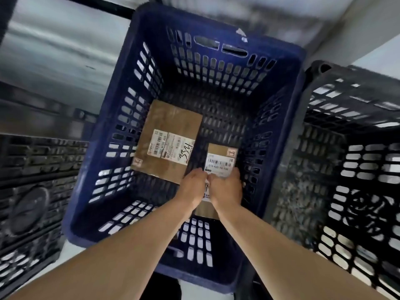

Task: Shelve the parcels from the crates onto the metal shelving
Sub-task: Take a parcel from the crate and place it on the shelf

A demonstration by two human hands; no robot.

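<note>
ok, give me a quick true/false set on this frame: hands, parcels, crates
1. Both hands are down inside the blue crate. True.
2. The left hand and right hand are both on the smaller parcel. True.
3. The larger parcel is already lifted out of the crate. False: it lies on the crate floor, left of the smaller one, with no hand on it.
4. The larger parcel's label has handwritten digits on it. True.
5. The blue crate holds five parcels. False: only two show.
6. The crate to the right is red. False: the right crate is black.
</note>
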